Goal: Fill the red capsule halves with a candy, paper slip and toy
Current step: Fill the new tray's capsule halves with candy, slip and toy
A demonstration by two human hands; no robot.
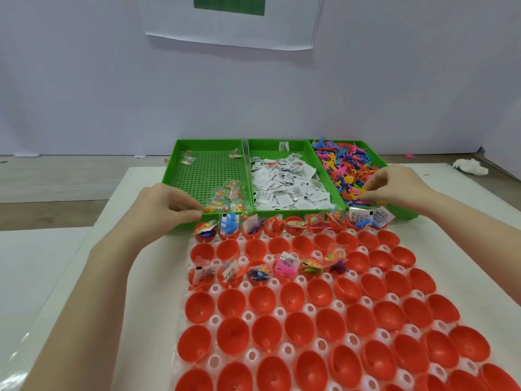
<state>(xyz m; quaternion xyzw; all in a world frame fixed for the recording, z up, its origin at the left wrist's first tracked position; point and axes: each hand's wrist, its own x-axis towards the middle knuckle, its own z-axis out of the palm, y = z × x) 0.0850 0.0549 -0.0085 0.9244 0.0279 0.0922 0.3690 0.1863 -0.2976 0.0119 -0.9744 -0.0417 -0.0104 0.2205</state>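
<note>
Many red capsule halves (pixel 293 328) sit open side up in a white holder (pixel 217 320). The far row and part of the third row hold candy bags, paper slips and toys. My left hand (pixel 166 206) pinches a clear candy bag (pixel 222 204) at the near edge of the left green tray (pixel 208 165). My right hand (pixel 394 184) reaches into the right green tray (pixel 406 214) and pinches a small toy in the pile of coloured toys (pixel 344 167). The middle tray (pixel 265 146) holds white paper slips (pixel 284 187).
The three green trays stand side by side behind the holder on a white mat (pixel 56 277). A crumpled white tissue (pixel 470 166) lies at the far right. A wall with a sheet of paper (pixel 231 24) closes off the back.
</note>
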